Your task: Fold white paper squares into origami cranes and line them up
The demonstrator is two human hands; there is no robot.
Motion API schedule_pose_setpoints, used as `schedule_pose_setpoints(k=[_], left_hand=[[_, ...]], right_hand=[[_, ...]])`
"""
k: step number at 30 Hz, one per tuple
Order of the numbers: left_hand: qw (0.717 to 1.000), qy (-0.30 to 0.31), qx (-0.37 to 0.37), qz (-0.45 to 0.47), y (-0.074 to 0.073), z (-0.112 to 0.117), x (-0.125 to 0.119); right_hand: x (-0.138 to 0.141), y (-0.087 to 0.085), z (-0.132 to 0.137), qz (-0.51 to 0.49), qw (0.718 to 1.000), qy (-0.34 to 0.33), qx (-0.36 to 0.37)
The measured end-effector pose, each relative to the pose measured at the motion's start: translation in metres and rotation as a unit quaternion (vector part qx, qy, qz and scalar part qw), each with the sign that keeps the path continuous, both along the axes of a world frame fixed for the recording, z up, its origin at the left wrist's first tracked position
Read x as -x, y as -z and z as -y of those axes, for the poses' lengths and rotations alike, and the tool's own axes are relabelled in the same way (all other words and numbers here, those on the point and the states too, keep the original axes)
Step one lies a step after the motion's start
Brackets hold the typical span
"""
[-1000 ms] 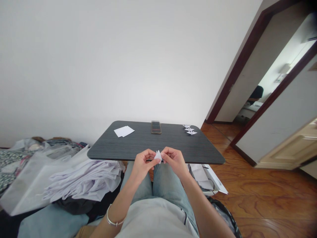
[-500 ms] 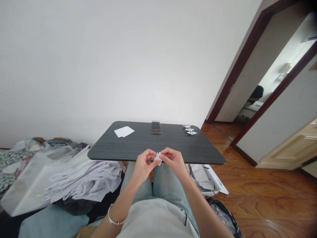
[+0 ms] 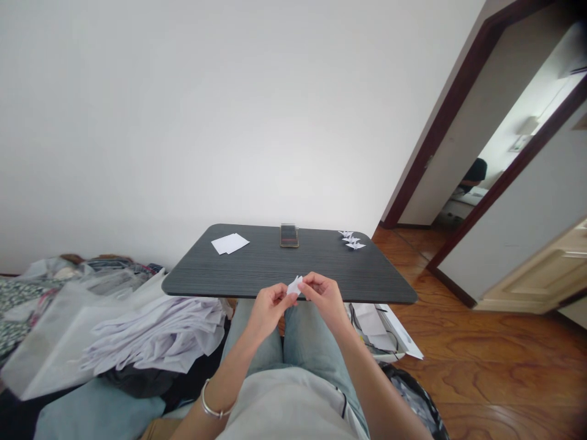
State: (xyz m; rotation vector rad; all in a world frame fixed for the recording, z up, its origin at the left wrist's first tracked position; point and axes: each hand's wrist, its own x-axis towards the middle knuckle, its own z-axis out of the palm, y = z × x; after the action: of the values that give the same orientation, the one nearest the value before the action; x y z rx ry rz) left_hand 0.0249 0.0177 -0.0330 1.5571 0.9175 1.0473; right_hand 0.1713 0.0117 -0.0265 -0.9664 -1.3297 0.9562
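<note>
A small piece of folded white paper point(image 3: 295, 285) is pinched between my two hands, just over the near edge of the dark table point(image 3: 257, 269). My left hand point(image 3: 270, 307) grips its lower left part between thumb and fingers. On the other side, the thumb and forefinger of my right hand point(image 3: 324, 294) close on its right edge. Pointed tips of the paper stick up between the hands; its lower part is partly hidden by my fingers. Folded paper cranes point(image 3: 352, 240) stand in a row at the table's far right corner.
White paper sheets point(image 3: 230, 243) overlap at the table's back left. A phone point(image 3: 288, 236) lies at the back middle, near the wall. Piled clothes point(image 3: 160, 333) are left of the table; a white box point(image 3: 378, 330) with papers and cables sits below its right side.
The folded paper has turned, now leaning to the right and showing a longer shape. My left hand has shifted slightly, and the fingers of both hands have changed their hold.
</note>
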Motion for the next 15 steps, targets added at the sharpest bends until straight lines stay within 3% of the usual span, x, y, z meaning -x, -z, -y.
schedule_pose_setpoints(k=[7,15], left_hand=[[0.999,-0.013,-0.035,-0.005,-0.0005,0.0003,0.0030],[1.000,-0.011,0.002,0.026,0.0016,-0.0032,0.0022]], right_hand=[[-0.0015,0.0085,0.0009,0.038,0.999,-0.008,-0.031],[-0.0015,0.0080,-0.0013,0.044,0.998,0.001,-0.033]])
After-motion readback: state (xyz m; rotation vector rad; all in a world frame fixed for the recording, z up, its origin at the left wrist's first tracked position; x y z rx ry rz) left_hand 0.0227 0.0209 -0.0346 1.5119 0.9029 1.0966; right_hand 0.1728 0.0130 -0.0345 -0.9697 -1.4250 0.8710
